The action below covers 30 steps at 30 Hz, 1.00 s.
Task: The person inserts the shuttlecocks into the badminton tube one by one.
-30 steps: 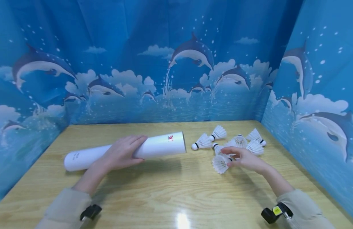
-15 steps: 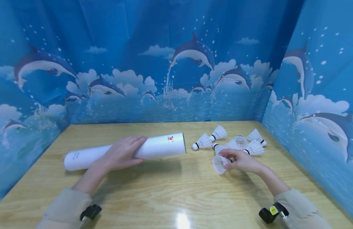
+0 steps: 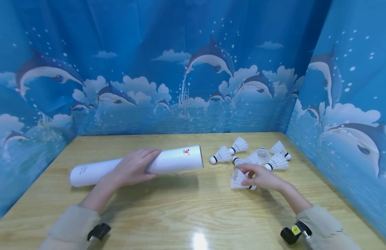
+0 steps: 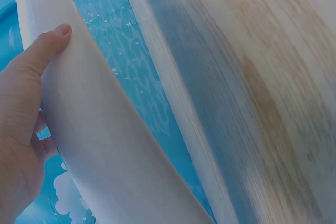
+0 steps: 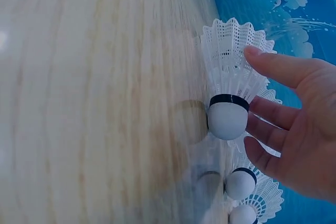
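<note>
My left hand (image 3: 133, 168) grips a long white cardboard tube (image 3: 177, 160) around its middle. The tube's right end, with a small red logo, is raised off the table, and its left end sits lower. In the left wrist view the thumb lies along the white tube (image 4: 105, 114). On the right, my right hand (image 3: 264, 177) holds a white shuttlecock (image 3: 237, 180) at the front of a loose group. The right wrist view has the thumb on the skirt of this shuttlecock (image 5: 228, 116), fingers behind it, white head toward the camera.
Several more shuttlecocks lie behind and beside the right hand, among them one shuttlecock (image 3: 221, 155) near the tube's end and another shuttlecock (image 3: 281, 150) at the far right. A wooden table (image 3: 167, 215) carries everything. Blue dolphin-print curtains (image 3: 142, 69) enclose its back and sides.
My right hand has closed on the front shuttlecock and moved slightly left. The shuttlecock has turned, its head now pointing to the lower right. The left hand and tube stay put.
</note>
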Motion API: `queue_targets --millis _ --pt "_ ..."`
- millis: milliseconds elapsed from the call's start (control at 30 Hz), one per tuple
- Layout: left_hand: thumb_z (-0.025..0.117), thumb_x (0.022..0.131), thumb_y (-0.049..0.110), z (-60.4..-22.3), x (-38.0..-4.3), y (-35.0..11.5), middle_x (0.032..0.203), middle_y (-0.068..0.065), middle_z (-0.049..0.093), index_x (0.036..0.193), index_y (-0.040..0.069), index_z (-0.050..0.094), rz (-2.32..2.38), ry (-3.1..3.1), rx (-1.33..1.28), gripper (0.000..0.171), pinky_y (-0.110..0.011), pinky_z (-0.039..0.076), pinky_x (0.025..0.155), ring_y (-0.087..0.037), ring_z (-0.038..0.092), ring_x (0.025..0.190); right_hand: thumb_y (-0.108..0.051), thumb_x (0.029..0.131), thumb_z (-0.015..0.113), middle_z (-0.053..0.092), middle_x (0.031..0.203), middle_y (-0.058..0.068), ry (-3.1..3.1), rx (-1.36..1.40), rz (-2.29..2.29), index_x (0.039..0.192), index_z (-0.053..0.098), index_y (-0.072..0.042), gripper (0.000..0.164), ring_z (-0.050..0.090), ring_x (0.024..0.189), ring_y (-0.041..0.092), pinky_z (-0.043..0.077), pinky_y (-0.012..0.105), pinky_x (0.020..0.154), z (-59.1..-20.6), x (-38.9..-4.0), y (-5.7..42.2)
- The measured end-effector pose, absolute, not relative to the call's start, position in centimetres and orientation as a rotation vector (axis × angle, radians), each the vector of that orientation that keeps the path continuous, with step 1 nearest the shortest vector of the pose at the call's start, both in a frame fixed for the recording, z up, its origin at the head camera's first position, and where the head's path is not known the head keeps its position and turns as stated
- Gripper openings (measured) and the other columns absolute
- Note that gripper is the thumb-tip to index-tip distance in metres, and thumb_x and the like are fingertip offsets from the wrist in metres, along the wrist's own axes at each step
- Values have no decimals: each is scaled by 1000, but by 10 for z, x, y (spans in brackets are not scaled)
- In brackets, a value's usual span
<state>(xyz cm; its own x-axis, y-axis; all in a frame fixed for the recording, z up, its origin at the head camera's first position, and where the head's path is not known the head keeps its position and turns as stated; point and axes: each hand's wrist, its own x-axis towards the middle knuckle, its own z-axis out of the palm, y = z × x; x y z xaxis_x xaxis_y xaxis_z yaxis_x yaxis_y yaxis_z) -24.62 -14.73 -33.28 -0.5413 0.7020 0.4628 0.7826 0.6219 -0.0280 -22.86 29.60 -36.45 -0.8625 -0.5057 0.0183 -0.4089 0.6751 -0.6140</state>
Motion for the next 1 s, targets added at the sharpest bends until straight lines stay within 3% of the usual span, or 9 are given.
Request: queue_targets --millis 400,633,1000 --pt "81 67 38 -332 -245 -147 121 -12 58 131 4 49 -247 -2452 -1151 79 -48 48 88 -29 56 107 -22 82 71 63 97 6 2847 -765 -874 121 56 0 47 58 82 15 49 28 67 -361 -226 288" --pt "81 67 38 -331 -244 -147 121 -13 58 131 4 50 -252 -2461 -1146 79 -48 47 89 -30 56 107 -16 82 70 59 80 -3 2839 -706 -955 102 59 -5 25 54 74 10 47 26 61 -363 -225 288" --pt "82 66 38 -332 -244 -147 119 -13 59 130 3 50 -254 -2447 -1147 79 -48 48 88 -30 56 105 -11 83 68 55 70 0 2874 -542 -1181 87 61 -3 11 51 62 11 46 25 53 -355 -224 278"
